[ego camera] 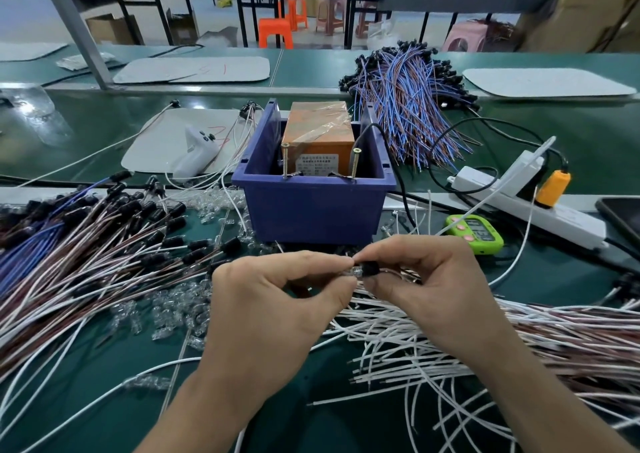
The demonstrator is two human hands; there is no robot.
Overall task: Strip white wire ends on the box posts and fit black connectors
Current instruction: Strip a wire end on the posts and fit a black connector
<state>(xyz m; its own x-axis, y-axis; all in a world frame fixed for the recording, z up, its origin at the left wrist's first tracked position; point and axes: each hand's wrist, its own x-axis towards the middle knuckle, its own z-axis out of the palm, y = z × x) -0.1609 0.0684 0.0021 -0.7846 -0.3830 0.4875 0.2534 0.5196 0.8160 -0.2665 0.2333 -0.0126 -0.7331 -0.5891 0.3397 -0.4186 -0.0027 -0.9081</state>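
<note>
My left hand pinches a small clear bulb-like piece between thumb and forefinger. My right hand grips a black connector right against that clear piece, in front of the blue box. Two upright screw posts stand at the box's front rim, with an orange unit behind them. Loose white wires lie under and to the right of my right hand. Wires fitted with black connectors are heaped at the left.
Clear loose pieces are scattered on the green mat. A green timer, a white power strip with an orange plug, and a phone edge sit at the right. A bundle of blue and brown wires lies behind the box. A white handheld device rests at left.
</note>
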